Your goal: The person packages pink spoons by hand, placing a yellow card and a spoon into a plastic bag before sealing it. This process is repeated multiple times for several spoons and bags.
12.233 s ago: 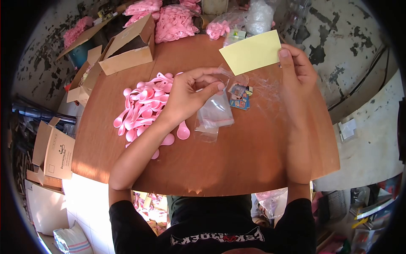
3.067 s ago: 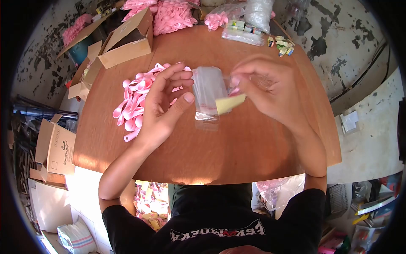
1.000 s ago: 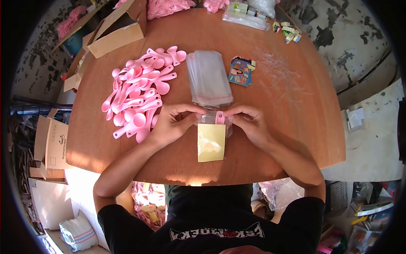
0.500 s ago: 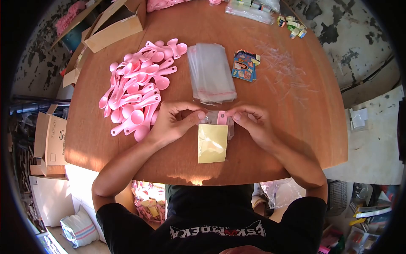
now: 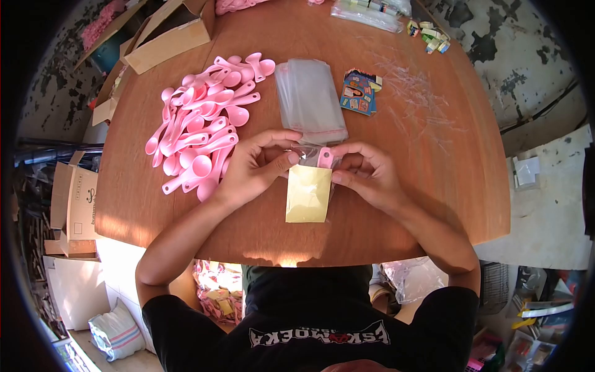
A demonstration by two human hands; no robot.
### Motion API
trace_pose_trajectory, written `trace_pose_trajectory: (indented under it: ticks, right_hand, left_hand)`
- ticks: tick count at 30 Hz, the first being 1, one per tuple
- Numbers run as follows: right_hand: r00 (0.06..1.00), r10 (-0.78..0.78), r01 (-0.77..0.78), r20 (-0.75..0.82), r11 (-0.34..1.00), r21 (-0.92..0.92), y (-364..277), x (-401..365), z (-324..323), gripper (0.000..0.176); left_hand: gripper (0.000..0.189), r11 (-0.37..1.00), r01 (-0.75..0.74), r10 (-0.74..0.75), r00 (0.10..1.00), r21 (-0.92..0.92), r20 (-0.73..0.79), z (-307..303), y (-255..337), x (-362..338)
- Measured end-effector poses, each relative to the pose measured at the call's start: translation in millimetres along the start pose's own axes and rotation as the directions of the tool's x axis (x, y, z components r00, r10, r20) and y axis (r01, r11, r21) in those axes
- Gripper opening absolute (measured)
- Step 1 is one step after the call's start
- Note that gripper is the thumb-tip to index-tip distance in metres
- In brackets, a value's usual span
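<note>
Between my hands is a clear plastic bag (image 5: 306, 153) holding a pale yellow card (image 5: 308, 195) and a pink spoon, whose holed handle end (image 5: 325, 157) shows above the card. My left hand (image 5: 257, 166) is closed on the bag's upper left edge, thumb and fingers pinching the film. My right hand (image 5: 370, 172) is closed on its upper right side, beside the spoon handle. The spoon's bowl is hidden behind the card. Just beyond my hands lies a stack of clear plastic bags (image 5: 311, 102). A heap of pink spoons (image 5: 201, 118) is left of my left hand.
Blue printed cards (image 5: 358, 93) lie right of the bag stack, with thin clear strips (image 5: 415, 93) scattered farther right. Cardboard boxes (image 5: 170, 40) stand at the far left edge. Packaged plastic (image 5: 367, 15) and small colored pieces (image 5: 429, 37) sit at the back of the brown table (image 5: 434, 192).
Both hands have moved slightly away from my body, carrying the bag with the card and spoon. My right fingers have shifted lower along the bag's right side.
</note>
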State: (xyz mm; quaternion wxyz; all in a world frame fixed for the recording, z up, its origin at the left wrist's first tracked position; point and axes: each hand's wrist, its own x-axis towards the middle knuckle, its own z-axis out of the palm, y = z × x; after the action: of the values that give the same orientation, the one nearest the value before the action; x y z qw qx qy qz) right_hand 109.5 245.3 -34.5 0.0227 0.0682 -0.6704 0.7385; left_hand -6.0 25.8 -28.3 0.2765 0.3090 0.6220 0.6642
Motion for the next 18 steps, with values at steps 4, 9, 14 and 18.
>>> trace_pose_trajectory:
  ticks: [4,9,14,18]
  right_hand:
    - [0.999,-0.022,0.021,-0.029,1.0,-0.006,-2,0,0,0.032]
    - [0.995,-0.096,0.098,-0.037,0.993,0.071,-4,-2,0,0.037]
    - [0.999,0.028,-0.022,-0.045,0.992,0.124,-16,-6,-4,0.038]
    - [1.0,0.014,-0.011,-0.023,0.993,0.115,-16,-7,-5,0.037]
  left_hand:
    - [0.053,0.995,0.042,-0.052,0.991,0.089,0.123,1,4,1]
    - [0.057,0.995,0.058,-0.067,0.991,0.076,0.119,-1,35,-10]
    - [0.039,0.959,-0.135,0.075,0.969,0.249,0.235,-14,88,-70]
    - [0.034,0.956,-0.086,-0.113,0.775,0.28,0.622,-39,99,-127]
